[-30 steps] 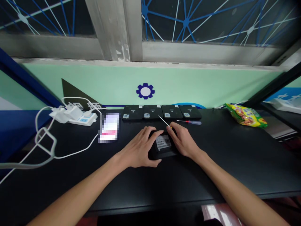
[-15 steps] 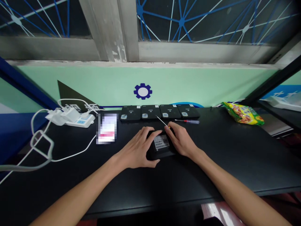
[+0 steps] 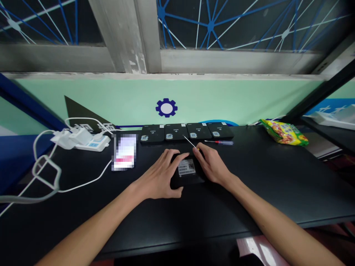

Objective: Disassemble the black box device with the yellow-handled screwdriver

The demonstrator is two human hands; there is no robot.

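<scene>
A small flat black box point(image 3: 191, 180) with a white printed label point(image 3: 186, 167) lies on the black table before me. My left hand point(image 3: 159, 175) grips its left side, thumb at the near edge and fingers at the far edge. My right hand point(image 3: 213, 162) is closed around a screwdriver point(image 3: 189, 141) and rests against the box's right side. The thin metal shaft points up and left, away from the box; most of the handle is hidden in my fingers. Behind my right hand lies a second screwdriver point(image 3: 224, 142) with a clear purplish handle.
Several similar black boxes point(image 3: 175, 132) stand in a row along the wall. To the left are a blurred-out phone-like rectangle point(image 3: 126, 149) and a white power strip point(image 3: 97, 143) with plugs and looping cables. A yellow-green snack bag point(image 3: 285, 133) lies at the back right.
The view has shifted slightly. My left hand and the labelled box have moved a little to the left; the right hand still holds the screwdriver in nearly the same pose.
</scene>
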